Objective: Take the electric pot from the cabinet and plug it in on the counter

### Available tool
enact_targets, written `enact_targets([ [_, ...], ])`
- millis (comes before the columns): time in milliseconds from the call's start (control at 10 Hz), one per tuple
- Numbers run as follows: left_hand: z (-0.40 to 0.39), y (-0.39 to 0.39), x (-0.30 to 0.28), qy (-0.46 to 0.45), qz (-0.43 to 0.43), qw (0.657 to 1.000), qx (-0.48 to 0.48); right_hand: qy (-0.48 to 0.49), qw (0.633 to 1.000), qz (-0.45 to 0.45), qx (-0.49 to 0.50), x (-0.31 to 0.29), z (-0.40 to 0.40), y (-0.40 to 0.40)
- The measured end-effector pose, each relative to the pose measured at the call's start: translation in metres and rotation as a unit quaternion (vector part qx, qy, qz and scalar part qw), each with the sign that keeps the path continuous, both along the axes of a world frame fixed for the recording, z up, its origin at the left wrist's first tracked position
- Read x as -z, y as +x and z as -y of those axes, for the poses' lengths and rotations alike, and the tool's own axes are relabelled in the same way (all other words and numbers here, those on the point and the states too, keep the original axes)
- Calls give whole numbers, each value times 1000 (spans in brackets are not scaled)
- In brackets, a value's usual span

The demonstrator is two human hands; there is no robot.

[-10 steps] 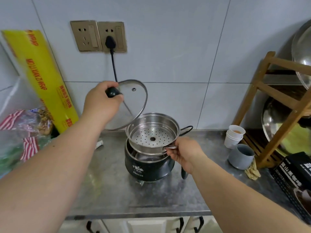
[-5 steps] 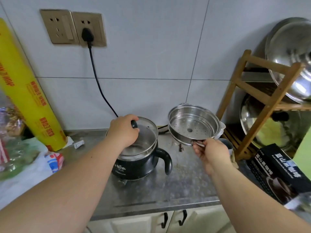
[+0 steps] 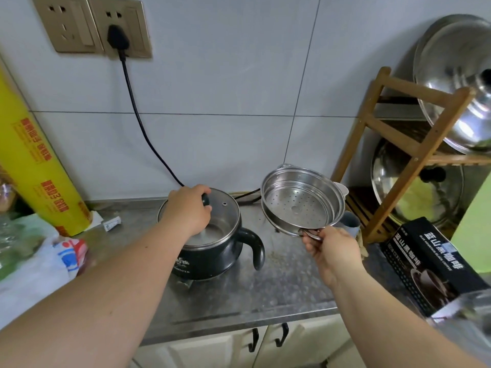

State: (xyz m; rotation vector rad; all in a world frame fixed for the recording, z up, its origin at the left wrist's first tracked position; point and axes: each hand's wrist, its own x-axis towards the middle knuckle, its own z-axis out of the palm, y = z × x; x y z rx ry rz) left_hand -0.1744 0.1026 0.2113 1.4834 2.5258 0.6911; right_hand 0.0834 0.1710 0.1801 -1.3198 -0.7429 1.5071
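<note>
The black electric pot [image 3: 212, 261] stands on the steel counter [image 3: 265, 293], its handle pointing right. My left hand [image 3: 187, 212] grips the black knob of the glass lid [image 3: 225, 211], which rests on the pot's rim. My right hand [image 3: 329, 248] holds the perforated steel steamer basket [image 3: 300, 200] by its handle, in the air to the right of the pot. The pot's black cord [image 3: 138, 112] runs up the tiled wall to its plug [image 3: 118, 39], which sits in the right-hand wall socket [image 3: 122, 25].
A yellow cling-wrap roll [image 3: 34, 166] leans at the left above plastic bags [image 3: 39, 258]. A wooden rack [image 3: 406, 155] with large steel lids [image 3: 457, 81] stands at the right. A black coffee box [image 3: 435, 264] lies in front of it. A grey cup [image 3: 350, 221] sits behind the steamer. Cabinet doors [image 3: 265, 341] are below.
My left hand brought the lid down onto the pot. My right hand lifted the steamer basket out of the pot and carried it to the right. The view shifted rightward.
</note>
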Motion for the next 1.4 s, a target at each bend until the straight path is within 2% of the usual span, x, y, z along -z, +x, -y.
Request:
enact_targets([
  [300,-4,4,-9,-102,-54,993,2,-58,997,32,-29,27,7,16],
  [500,-2,34,-3,30,-92,995,-6,-88,991,92,-46,50,17,40],
  [800,11,54,7,113,-131,985,-5,-114,986,110,-43,80,15,63],
  [1100,21,64,10,80,-121,989,-23,-157,975,141,-69,92,-4,73],
  [1200,28,71,12,86,-116,988,-45,-165,978,103,-75,95,-4,80],
  [1300,39,82,13,105,-104,987,-68,-143,982,75,-94,97,-1,86],
  [1400,56,92,16,100,-108,985,-89,-91,988,91,-90,95,11,94],
])
